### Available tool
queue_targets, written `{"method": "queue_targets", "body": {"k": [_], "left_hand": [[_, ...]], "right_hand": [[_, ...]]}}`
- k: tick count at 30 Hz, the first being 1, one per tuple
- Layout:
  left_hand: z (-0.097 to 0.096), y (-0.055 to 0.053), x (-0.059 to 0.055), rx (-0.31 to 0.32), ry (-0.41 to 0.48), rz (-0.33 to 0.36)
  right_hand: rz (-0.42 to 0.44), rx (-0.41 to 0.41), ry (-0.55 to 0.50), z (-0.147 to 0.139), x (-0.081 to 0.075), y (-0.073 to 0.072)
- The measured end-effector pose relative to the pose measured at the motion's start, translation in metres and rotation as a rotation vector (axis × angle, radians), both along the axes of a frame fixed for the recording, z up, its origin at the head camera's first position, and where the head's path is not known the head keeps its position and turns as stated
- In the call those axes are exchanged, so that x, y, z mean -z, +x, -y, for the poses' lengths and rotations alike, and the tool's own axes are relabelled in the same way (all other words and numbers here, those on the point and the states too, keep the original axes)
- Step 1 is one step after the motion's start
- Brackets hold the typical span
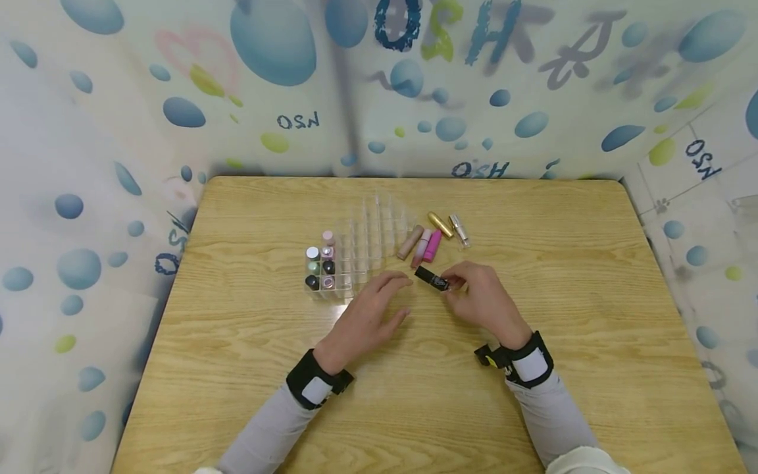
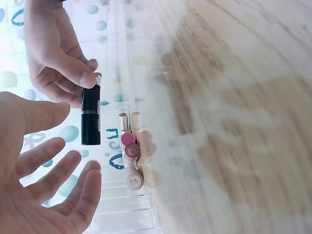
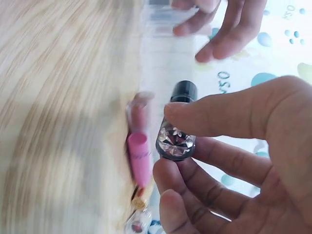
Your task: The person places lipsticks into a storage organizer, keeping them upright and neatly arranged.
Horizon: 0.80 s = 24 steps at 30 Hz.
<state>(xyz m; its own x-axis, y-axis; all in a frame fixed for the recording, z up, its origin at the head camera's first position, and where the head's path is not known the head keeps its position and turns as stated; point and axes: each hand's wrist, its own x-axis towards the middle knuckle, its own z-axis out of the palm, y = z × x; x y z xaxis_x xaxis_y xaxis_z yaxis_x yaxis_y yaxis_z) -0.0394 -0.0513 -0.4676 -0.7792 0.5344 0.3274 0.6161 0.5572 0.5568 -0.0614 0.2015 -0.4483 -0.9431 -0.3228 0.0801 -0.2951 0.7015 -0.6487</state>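
Between thumb and fingers, my right hand (image 1: 482, 299) pinches a black lipstick tube (image 1: 431, 278) above the table. A faceted, gem-like end (image 3: 175, 142) of the tube faces the camera in the right wrist view. My left hand (image 1: 370, 319) hovers beside the tube's other end, its fingers spread and slightly bent, with nothing in them. Just beyond the hands lie a taupe tube (image 1: 410, 242), a pale pink gloss tube (image 1: 422, 245) and a bright pink tube (image 1: 433, 245). Farther back are a gold lipstick (image 1: 440, 224) and a clear-and-silver lipstick (image 1: 459, 231).
A clear stepped organizer (image 1: 359, 253) stands left of the loose tubes. Several small bottles, among them a white-capped bottle (image 1: 312, 253), fill its left end. The wooden table (image 1: 237, 368) meets a patterned backdrop (image 1: 367, 92) at its far edge.
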Motion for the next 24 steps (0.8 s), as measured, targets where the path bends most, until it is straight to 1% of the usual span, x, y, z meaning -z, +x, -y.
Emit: {"method": "queue_targets", "body": {"k": [5, 11, 14, 17, 21, 24], "left_hand": [[-0.002, -0.004, -0.002, -0.007, 0.006, -0.047], [-0.004, -0.008, -0.004, -0.019, -0.004, -0.053], [-0.004, -0.011, -0.005, -0.014, -0.024, -0.050], [-0.004, -0.013, -0.006, 0.004, -0.035, -0.034], [-0.004, -0.015, -0.007, 0.031, -0.044, -0.008], [-0.003, -0.015, -0.008, 0.036, -0.058, 0.002]], "right_hand": [[0.005, -0.050, 0.001, 0.008, -0.010, 0.004], [0.001, -0.114, -0.009, 0.015, -0.014, 0.006], [0.001, -0.146, -0.025, 0.016, -0.013, 0.006], [0.006, -0.169, -0.045, 0.017, -0.012, 0.006], [0.021, -0.176, -0.053, 0.018, -0.014, 0.007], [0.018, -0.174, -0.055, 0.018, -0.016, 0.007]]}}
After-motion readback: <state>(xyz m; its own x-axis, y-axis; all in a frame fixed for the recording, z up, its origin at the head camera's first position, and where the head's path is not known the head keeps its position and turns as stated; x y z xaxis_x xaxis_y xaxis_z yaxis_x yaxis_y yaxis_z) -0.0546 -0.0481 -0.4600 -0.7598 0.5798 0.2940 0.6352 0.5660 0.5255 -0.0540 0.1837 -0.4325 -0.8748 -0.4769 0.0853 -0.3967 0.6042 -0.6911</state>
